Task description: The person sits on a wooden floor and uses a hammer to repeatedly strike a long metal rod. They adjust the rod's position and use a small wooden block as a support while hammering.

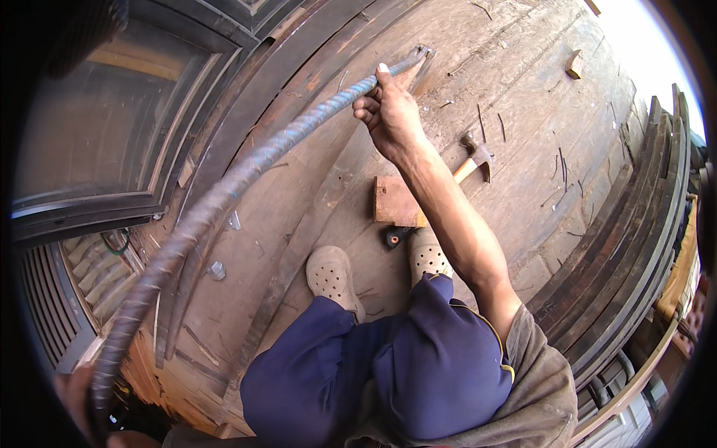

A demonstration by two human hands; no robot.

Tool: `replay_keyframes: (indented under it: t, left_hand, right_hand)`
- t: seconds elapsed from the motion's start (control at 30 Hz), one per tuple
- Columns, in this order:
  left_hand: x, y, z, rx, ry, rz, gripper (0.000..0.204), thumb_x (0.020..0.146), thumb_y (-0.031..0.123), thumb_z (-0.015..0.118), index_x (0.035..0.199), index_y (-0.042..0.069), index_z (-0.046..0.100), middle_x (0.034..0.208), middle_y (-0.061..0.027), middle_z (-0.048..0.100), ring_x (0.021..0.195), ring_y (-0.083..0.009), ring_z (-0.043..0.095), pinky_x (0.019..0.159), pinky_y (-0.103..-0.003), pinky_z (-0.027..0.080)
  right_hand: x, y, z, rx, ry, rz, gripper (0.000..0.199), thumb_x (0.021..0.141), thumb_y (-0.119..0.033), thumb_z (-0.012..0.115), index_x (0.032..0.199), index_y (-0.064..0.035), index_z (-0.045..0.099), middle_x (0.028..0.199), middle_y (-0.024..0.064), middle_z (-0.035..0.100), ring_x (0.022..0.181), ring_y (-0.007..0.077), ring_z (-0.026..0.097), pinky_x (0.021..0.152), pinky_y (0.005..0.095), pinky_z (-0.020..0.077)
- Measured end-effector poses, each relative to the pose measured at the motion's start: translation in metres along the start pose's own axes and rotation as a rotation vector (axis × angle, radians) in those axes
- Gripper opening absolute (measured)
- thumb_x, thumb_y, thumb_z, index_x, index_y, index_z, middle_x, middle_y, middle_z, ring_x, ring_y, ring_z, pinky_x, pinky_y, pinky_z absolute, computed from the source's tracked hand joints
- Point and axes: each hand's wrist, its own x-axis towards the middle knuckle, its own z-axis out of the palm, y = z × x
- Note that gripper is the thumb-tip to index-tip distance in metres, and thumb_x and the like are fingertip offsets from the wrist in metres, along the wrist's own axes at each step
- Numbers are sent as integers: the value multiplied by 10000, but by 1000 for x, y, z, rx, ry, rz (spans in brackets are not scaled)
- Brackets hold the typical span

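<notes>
The bar (280,140) slants from the person's near left to ahead over the floor (515,216), the right hand (392,116) loosely curled around it near its far tip, the left hand (72,387) blurred at its near end, grip unclear.

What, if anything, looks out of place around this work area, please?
Thin, dark nail-like pieces lie scattered on the plank floor beyond and to the right of the claw hammer, loose rather than gathered. A small clear scrap left of the beige clogs looks like litter.
</notes>
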Motion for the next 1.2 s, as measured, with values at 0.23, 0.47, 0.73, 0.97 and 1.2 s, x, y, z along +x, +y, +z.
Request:
replay_keyframes:
  t: [0.23, 0.47, 0.73, 0.97, 1.2]
  left_hand:
    - [-67, 13, 120, -131, 196, -427, 507, 900, 435, 562, 956, -69, 559, 733, -176, 558, 640, -376, 532, 659, -426, 405]
    - [-81, -13, 102, -39, -160, -262, 771, 812, 473, 629, 1266, -115, 421, 999, -206, 570, 916, -381, 511, 831, -444, 385]
    - [-36, -10, 90, -460, -291, -275, 240, 767, 139, 661, 952, 13, 572, 819, -175, 601, 711, -404, 559, 637, -459, 392]
    - [-10, -24, 102, -769, -384, -248, 230, 820, 187, 646, 846, -31, 580, 566, -215, 582, 540, -401, 619, 527, -458, 505]
    - [-24, -9, 114, -747, -457, -317, 203, 802, 129, 634, 893, -43, 578, 586, -236, 582, 561, -434, 602, 533, -493, 487]
  right_hand:
    - [-36, 24, -14, -648, -8, 12, 523, 989, -469, 419, 926, 29, 564, 623, 45, 526, 491, 133, 556, 440, 263, 445]
    - [-104, -22, 66, -1246, -665, -1101, 352, 861, -363, 670, 837, -29, 561, 679, 49, 548, 571, 161, 537, 520, 320, 427]
    - [-168, 38, 214, -1313, -1819, 103, 565, 898, -516, 506, 804, 16, 672, 791, 201, 658, 845, 372, 659, 760, 430, 528]
    - [-177, 37, 198, -1469, -1569, 77, 572, 945, -478, 413, 666, -62, 689, 660, 125, 660, 716, 295, 681, 661, 393, 520]
    - [-193, 33, 206, -1635, -1398, 383, 556, 892, -510, 442, 670, -63, 688, 660, 135, 661, 669, 312, 670, 634, 410, 535]
